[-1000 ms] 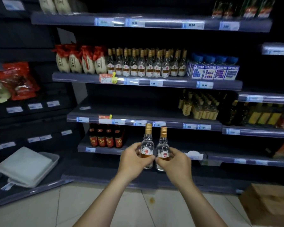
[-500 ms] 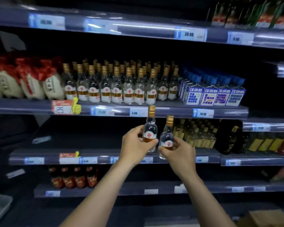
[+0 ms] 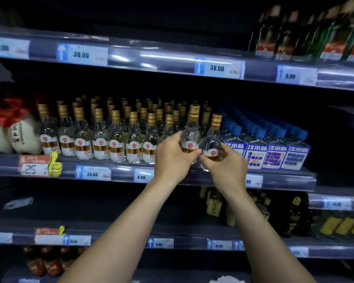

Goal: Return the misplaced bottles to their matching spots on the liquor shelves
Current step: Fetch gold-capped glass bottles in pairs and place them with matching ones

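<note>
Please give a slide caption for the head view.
Left hand holds the left bottle, right hand the right bottle, before the matching shelf row.

Ok so, centre of frame: the left hand (image 3: 172, 158) holds one bottle (image 3: 191, 135) and the right hand (image 3: 227, 168) holds the other bottle (image 3: 213, 139) just beside it, slightly lower, both before the middle shelf (image 3: 123, 173). On that shelf, rows of bottles (image 3: 100, 144) stand to the left, boxed packs (image 3: 274, 156) right, wrapped jars (image 3: 18, 135) far left.

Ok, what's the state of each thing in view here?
left hand: grips left bottle.
right hand: grips right bottle.
left bottle: upright, capped, held at shelf front.
right bottle: upright, capped, held slightly lower.
shelved bottles: upright, capped, in rows.
blue boxes: standing on same shelf, right.
</note>
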A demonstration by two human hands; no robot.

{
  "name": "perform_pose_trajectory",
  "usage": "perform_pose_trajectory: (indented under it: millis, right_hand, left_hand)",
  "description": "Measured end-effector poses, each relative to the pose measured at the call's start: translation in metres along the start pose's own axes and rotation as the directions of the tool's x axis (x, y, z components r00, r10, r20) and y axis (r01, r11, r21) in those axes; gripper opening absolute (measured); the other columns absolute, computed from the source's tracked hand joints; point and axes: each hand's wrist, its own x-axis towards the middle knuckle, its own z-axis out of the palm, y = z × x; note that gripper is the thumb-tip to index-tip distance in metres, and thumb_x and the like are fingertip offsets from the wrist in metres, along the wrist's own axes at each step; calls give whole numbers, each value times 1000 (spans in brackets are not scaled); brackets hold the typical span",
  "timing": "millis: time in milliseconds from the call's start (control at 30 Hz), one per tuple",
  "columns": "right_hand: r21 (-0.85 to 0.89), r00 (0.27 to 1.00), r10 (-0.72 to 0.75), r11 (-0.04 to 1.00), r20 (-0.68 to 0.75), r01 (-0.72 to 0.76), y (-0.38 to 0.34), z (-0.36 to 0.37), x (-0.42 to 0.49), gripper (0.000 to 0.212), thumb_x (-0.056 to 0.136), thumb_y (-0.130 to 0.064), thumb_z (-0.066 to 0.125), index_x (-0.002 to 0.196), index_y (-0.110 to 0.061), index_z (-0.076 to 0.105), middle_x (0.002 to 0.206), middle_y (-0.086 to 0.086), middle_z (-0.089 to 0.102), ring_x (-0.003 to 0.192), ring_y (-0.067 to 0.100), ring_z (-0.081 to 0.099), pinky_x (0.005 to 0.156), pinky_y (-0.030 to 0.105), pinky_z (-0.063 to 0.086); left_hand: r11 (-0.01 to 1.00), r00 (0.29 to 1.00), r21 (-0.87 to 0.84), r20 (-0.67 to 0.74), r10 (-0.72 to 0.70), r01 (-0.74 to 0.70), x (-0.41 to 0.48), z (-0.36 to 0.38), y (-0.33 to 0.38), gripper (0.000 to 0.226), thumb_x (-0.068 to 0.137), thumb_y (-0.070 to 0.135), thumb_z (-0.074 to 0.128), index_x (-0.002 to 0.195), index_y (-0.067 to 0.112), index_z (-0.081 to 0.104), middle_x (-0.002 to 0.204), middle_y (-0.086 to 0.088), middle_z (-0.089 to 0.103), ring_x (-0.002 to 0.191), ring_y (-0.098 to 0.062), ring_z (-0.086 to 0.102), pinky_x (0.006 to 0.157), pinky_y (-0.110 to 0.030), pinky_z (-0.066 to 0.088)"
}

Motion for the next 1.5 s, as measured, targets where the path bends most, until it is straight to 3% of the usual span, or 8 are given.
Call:
perform_pose_trajectory:
  millis: [167,367,533,967,1067,1167,1333,1500]
  right_hand:
    - [22,1000,9,1000,7,-9,19,6,27,29,75,-40,89,98,-37,71,85,-29,73,82,-7,68,82,32,60]
    - [23,999,-3,1000,48,2,33,14,32,28,75,-40,88,95,-34,70,82,-29,72,79,-3,69,88,39,58]
    - [-56,998,-15,998,63,19,33,14,34,31,76,-39,87,100,-29,70,78,-19,73,77,0,68,80,-1,36]
    - [-70,996,45,997,80,-40,34,27,31,51,79,-30,88,122,-18,64,103,-2,75,102,23,70,97,44,55]
    - [-125,996,33,992,83,-23,35,28,30,56,80,-36,87,128,-19,62,108,-3,75,105,22,68,98,42,54]
    - [-167,998,-22,985,66,32,34,27,26,47,80,-37,87,117,-24,63,98,-9,75,94,15,70,85,21,51]
    - [-144,995,-50,988,85,62,31,22,23,38,80,-30,84,110,-27,62,89,-13,72,88,13,71,85,40,61]
    - [-225,993,-87,969,81,104,29,18,24,33,80,-33,83,105,-27,62,87,-12,73,81,11,70,78,31,57]
  left_hand:
    - [999,999,40,-37,-18,19,13,19,-3,37,73,43,87,105,35,70,90,22,71,84,6,64,72,-13,51]
    - [996,996,48,-51,-72,75,9,33,-16,45,73,41,89,112,32,68,86,25,68,86,23,56,69,4,40]
    - [989,998,138,-32,-57,60,6,34,-23,79,76,52,84,142,21,56,109,12,73,95,0,66,89,-20,54]
    - [966,996,252,38,-77,65,7,38,-24,80,80,47,81,143,14,46,102,-5,73,91,-22,68,80,-39,58]
    - [950,998,309,39,-48,33,4,35,-25,83,81,51,79,146,14,44,92,-5,72,82,-21,68,74,-41,59]
    - [940,999,339,37,24,-35,-2,34,-26,85,83,46,78,150,9,41,95,-6,71,87,-20,67,78,-36,58]
    - [950,999,307,20,50,-54,-8,38,-27,83,89,31,78,155,6,33,126,-13,65,115,-26,60,98,-35,50]
    - [938,998,339,35,57,-66,-11,41,-25,82,94,29,71,158,5,24,132,-14,58,115,-30,59,93,-36,51]
